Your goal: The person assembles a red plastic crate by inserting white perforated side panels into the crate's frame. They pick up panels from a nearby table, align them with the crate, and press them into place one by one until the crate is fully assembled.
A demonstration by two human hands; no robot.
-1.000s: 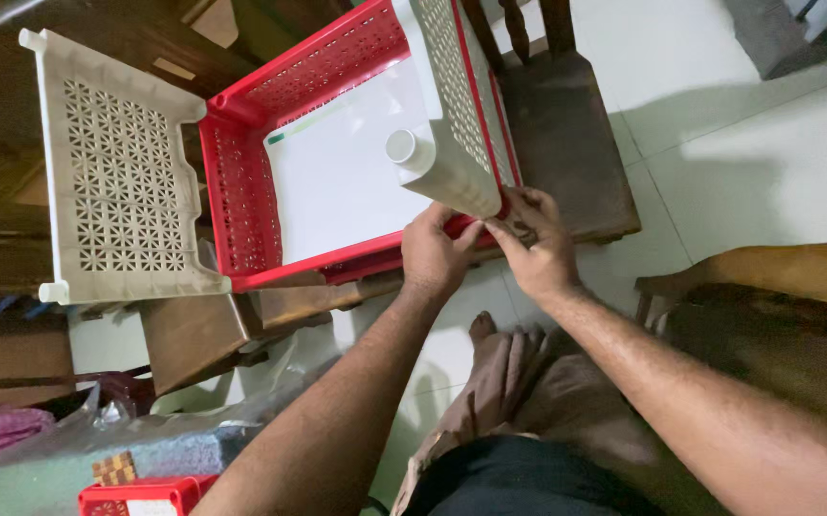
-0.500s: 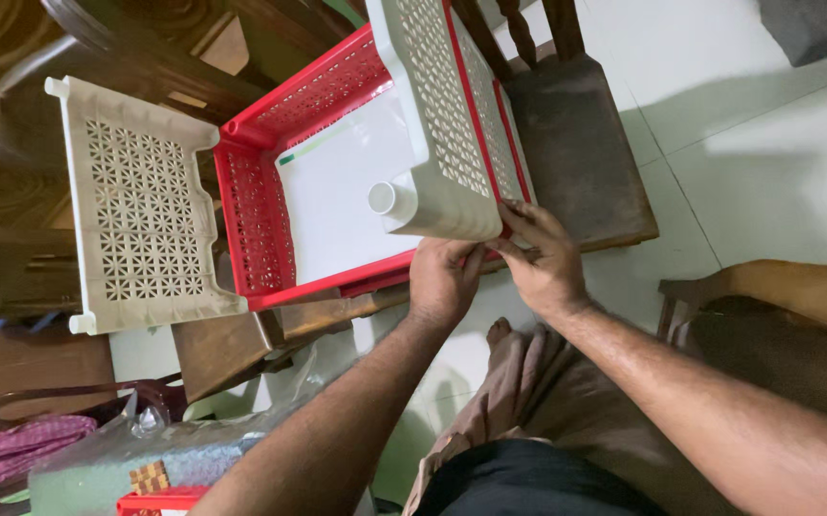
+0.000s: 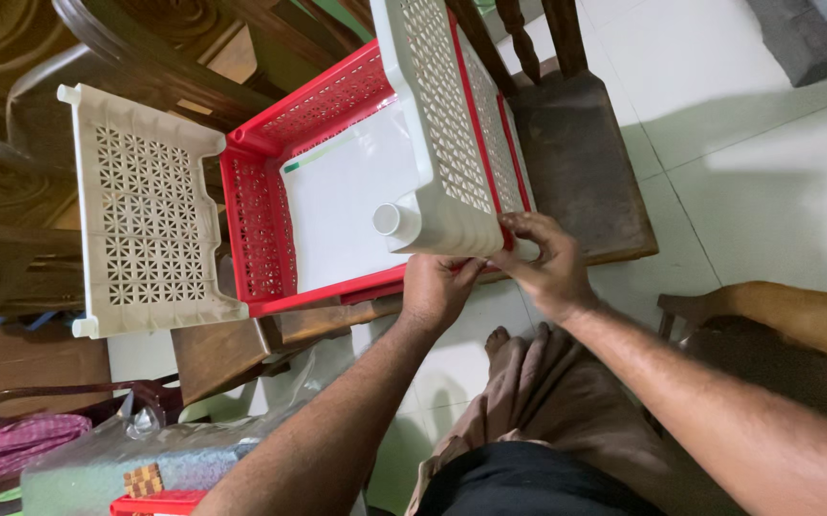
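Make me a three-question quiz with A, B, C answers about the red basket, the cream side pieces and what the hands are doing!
1. Where does the red basket rest?
A. on wooden chairs
B. on a bed
C. in a sink

2. How many cream panels show?
A. one
B. two
C. four

3. What are both hands doing?
A. hanging free
B. holding a cup
C. gripping the near cream panel's corner

Answers:
1 A, wooden chair seats lie under it.
2 B, far cream panel and near cream panel.
3 C, left hand and right hand pinch its lower corner.
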